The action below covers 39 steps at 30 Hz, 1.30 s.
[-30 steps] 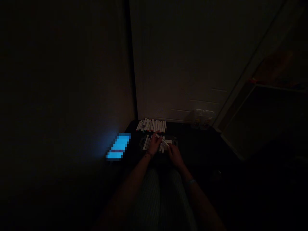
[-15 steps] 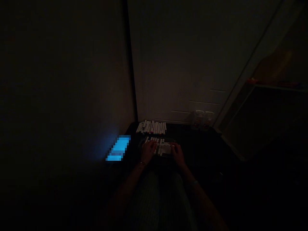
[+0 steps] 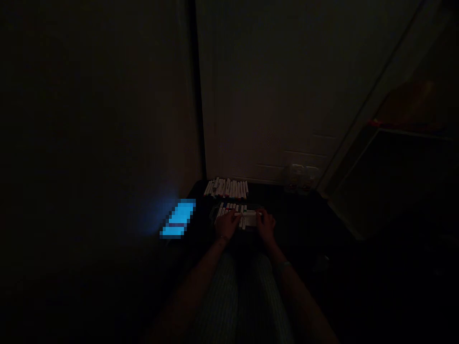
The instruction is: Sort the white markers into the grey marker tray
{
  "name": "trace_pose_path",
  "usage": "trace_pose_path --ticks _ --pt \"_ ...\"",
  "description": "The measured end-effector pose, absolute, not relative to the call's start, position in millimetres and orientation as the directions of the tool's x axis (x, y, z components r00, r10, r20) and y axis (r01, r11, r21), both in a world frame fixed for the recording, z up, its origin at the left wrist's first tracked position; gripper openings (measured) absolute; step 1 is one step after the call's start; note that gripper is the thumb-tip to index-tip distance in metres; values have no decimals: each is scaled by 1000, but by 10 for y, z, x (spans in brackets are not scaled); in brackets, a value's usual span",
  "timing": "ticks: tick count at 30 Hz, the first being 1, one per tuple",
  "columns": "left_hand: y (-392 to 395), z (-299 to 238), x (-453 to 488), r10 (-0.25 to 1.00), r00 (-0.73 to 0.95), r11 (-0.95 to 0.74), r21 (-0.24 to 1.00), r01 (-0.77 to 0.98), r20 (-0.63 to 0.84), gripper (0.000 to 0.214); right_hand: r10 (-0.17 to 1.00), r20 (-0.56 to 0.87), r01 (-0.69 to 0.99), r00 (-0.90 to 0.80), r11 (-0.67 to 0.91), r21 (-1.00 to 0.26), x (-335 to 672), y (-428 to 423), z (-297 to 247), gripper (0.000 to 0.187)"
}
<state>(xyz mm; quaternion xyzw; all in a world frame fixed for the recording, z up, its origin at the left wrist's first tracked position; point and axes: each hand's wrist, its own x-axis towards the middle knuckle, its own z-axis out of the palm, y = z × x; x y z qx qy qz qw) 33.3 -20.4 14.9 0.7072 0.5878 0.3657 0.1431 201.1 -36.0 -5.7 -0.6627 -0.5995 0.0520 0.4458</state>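
Crosswise, left to right, white marker between left hand and right hand

In a dark room, the left hand and right hand rest on a tray of markers beside a glowing blue screen.

Dark floor with a marker row, a marker case, a glowing screen.
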Motion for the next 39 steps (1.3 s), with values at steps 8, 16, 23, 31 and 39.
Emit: trace_pose_path --ticks 8,16,23,31,39 --pt "-224 155 367 947 8 -173 485 857 322 41 876 435 817 210 87 -570 2012 -339 0 34" --pt "-268 231 397 948 62 -169 331 929 311 40 816 513 856 264 46 -514 1959 -466 72 34" --pt "-281 263 384 944 75 -185 326 927 322 40 837 496 842 232 83 -533 1971 -430 34 36" --pt "-308 270 396 942 79 -185 307 934 327 38 834 526 835 170 161 -525 1976 -404 20 36" --pt "-285 244 382 906 93 -228 291 929 412 36 833 508 842 219 101 -530 1965 -380 -21 36"
